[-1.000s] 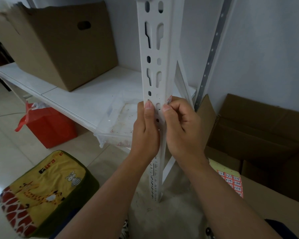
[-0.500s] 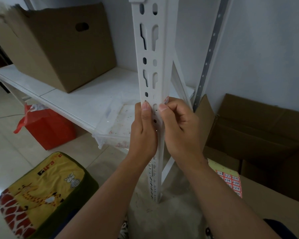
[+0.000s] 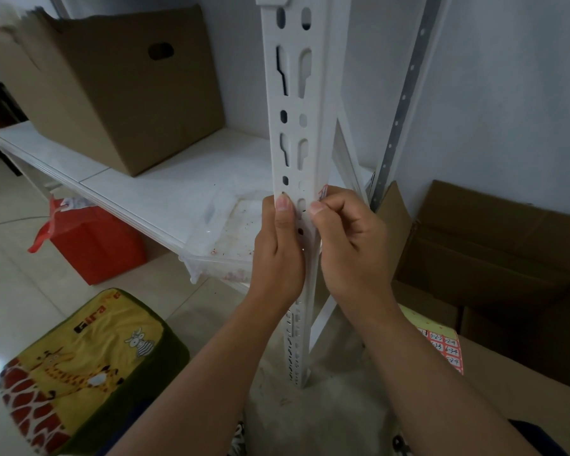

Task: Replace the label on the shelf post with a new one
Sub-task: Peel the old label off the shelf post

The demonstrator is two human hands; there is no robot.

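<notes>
Hands: left (image 3: 278, 255) grips post (image 3: 295, 103); right (image 3: 351, 245) pinches label (image 3: 323, 193).

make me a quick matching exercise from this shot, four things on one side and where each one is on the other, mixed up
Things:
1. closed cardboard box
2. red bag
3. giraffe cushion
4. sheet of labels

Places:
A. on the floor, lower left
B. on the white shelf
C. under the shelf
D. right of the shelf post, behind the right forearm

Pairs: 1-B, 2-C, 3-A, 4-D
</notes>
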